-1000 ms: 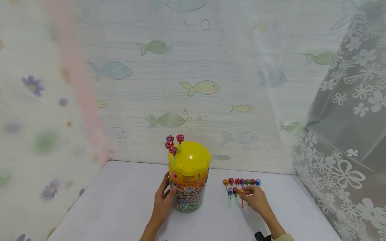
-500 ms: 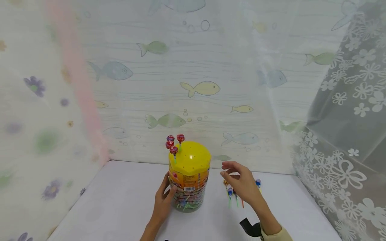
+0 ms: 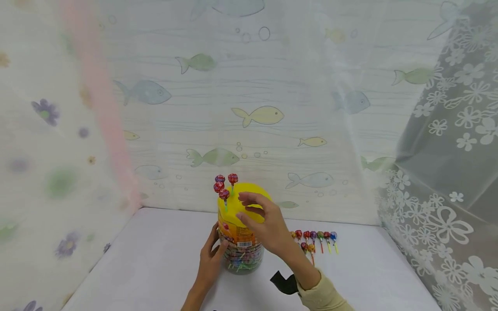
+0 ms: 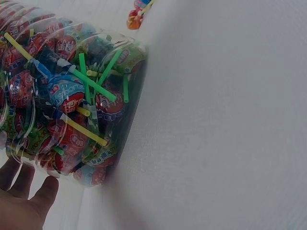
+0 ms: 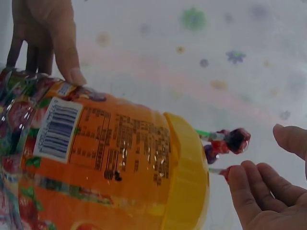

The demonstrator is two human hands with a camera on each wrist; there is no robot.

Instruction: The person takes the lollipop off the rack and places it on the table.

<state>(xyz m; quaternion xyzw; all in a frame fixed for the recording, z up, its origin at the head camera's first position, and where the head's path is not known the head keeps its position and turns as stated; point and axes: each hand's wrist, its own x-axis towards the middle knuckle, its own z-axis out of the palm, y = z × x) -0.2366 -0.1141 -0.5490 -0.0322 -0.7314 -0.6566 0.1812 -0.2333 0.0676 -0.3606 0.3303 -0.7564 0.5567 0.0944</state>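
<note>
A clear jar [image 3: 243,260] packed with wrapped lollipops stands upright on the table under a yellow lid [image 3: 254,188]. Several red and purple lollipops [image 3: 224,194] are stuck by their sticks in the lid's left side. My left hand [image 3: 210,258] holds the jar's left side, thumb in front and fingers farther round. Over the lid, my right hand [image 3: 268,221] has thumb and fingers parted and nothing between them. In the right wrist view, its fingertips [image 5: 238,175] appear beside the stuck lollipops [image 5: 238,140]; I cannot tell whether they touch.
Loose lollipops [image 3: 320,235] lie in two rows on the white table [image 3: 167,255] to the jar's right, partly hidden by my right arm. A black strap [image 3: 285,283] hangs at the right wrist. Fish-patterned curtain [image 3: 256,142] stands behind.
My right hand has moved left and up, from the loose lollipops to above the lid, carrying nothing visible. The left hand and jar stay in place.
</note>
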